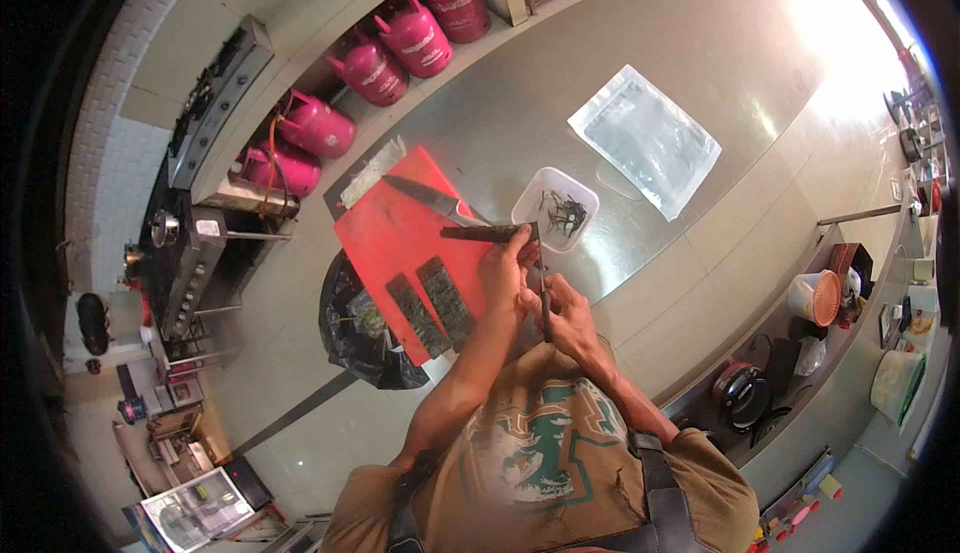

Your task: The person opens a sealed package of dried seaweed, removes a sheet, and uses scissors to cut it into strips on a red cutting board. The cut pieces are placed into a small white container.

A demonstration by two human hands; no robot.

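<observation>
My left hand (508, 265) pinches a dark, narrow strip of nori (472, 234) that sticks out to the left over the red cutting board (372, 241). A pair of scissors (546, 315) with dark handles is gripped in my right hand (572, 319), its blades pointing up at the strip's right end. Just beyond the hands stands a white plastic tub (592, 195) holding thin nori shreds (566, 215). Two wider nori pieces (446, 295) lie side by side on the board. Near its far edge rests a knife (428, 196), handle toward my left hand.
A clear plastic bag (645, 138) lies flat on the steel table (700, 38), beyond the tub. Below the board's left side hangs a black bin bag (345, 353). Pink gas cylinders (415, 38) line a shelf at the far left, near a stove (215, 103).
</observation>
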